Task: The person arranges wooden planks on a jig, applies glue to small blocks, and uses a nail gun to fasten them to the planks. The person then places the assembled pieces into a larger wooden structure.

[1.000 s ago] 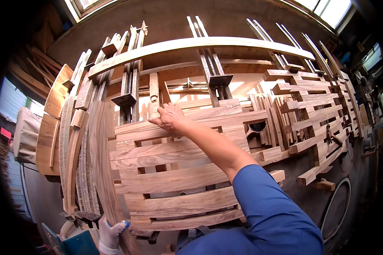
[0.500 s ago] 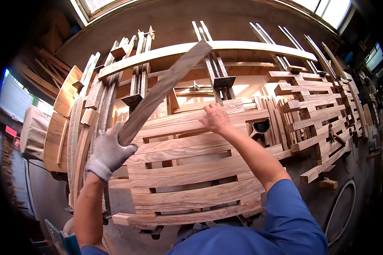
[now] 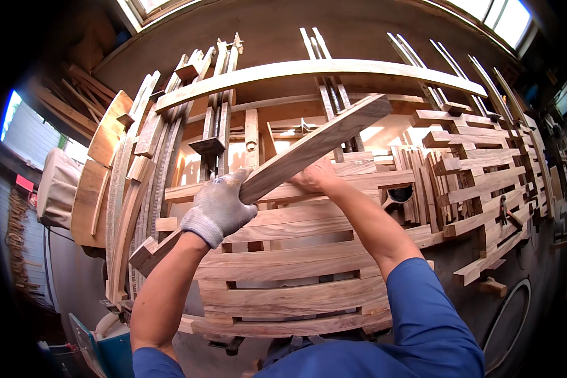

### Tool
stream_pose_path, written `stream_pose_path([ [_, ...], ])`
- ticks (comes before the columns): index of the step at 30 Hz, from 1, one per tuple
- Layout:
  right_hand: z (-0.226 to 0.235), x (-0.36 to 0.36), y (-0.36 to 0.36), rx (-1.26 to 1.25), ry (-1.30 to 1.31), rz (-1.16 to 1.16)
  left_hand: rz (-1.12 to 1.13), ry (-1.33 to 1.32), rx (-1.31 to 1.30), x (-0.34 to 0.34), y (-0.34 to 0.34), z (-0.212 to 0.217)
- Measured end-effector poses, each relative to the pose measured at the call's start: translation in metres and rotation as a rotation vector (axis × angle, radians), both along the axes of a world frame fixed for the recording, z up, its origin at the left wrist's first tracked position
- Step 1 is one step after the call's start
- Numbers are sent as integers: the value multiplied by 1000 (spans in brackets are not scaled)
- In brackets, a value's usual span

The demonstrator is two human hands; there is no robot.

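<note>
Slatted stack (image 3: 286, 260) lies beneath a slanting board (image 3: 321, 143) gripped by the left hand (image 3: 218, 206)

The slatted stack fills the middle, its pale brown boards laid in rows with dark rectangular gaps between them; to its right stands a second stack (image 3: 485, 179), its board ends staggered like teeth; beyond its far edge a long pale beam (image 3: 327, 67) lies across upright metal clamps (image 3: 215, 146) with threaded rods.

The board crosses above the slatted stack, rising from its left side toward its far right corner; it runs through the left hand, one end near the left forearm, the longer part reaching past the right hand (image 3: 317, 175); the left hand is closed around it, thumb along the near side, wrist bent; the right hand, bare, is over the stack's far rows, fingers partly hidden behind the board, so I cannot tell whether they pinch anything; the board is flat, straight-edged and streaked with grain; the left hand's glove is greyish knit with a ribbed cuff; a small round black-mouthed cup (image 3: 400, 194) sits at the slatted stack's far right corner.
</note>
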State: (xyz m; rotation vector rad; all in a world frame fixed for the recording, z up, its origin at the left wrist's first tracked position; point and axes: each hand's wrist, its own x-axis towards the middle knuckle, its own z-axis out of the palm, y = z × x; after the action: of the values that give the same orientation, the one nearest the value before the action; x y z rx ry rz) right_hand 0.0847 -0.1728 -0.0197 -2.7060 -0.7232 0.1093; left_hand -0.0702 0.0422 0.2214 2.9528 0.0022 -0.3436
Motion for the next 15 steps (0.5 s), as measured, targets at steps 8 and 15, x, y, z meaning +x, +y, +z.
stream_pose_path([
  [8, 15, -26, -6, 188, -221, 88, -96, -67, 88, 16, -3, -28],
  [15, 76, -100, -29, 368, -383, 225, -157, -219, 163, 31, 7, -56],
])
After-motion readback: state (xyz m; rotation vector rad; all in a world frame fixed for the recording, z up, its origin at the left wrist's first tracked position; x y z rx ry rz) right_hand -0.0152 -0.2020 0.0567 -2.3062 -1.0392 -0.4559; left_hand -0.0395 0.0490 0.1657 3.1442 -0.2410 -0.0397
